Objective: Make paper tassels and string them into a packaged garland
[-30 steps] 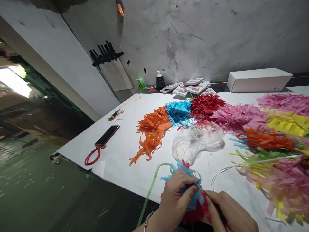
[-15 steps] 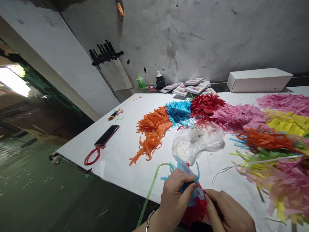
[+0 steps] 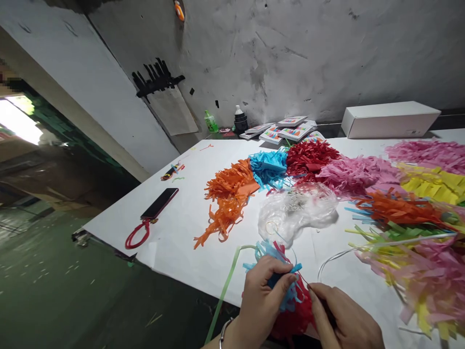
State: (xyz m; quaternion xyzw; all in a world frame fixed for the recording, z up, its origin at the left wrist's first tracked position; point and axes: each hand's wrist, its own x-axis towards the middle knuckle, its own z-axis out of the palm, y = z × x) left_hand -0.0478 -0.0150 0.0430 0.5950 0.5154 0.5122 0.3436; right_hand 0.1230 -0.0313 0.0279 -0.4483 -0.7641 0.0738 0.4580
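Observation:
Near the front edge of the table, my left hand (image 3: 265, 291) is closed on a bunch of blue tissue-paper fringe (image 3: 267, 248), pinched between thumb and fingers. Red tissue fringe (image 3: 298, 315) hangs below it, between my hands. My right hand (image 3: 343, 312), also closed, pinches a thin dark strand (image 3: 303, 279) just to the right. This strand runs taut to the blue fringe; whether it is thread or wire I cannot tell. A pale green strip (image 3: 228, 276) trails off the table edge beside my left wrist. Behind my hands lies a clear plastic bag (image 3: 316, 213) with small metallic pieces.
Orange (image 3: 232, 182), light blue (image 3: 271, 167), dark red (image 3: 308, 157) and pink fringe (image 3: 358, 174) curve across the white table (image 3: 196, 203). Mixed fringe (image 3: 421, 271) is heaped at right. A phone (image 3: 160, 203) lies left. Flat packets (image 3: 290, 128) and a white box (image 3: 390, 118) stand by the wall.
The blue strip that stuck up above my left hand is now lower and bunched. More of the thin strand shows between my hands, which have hardly moved.

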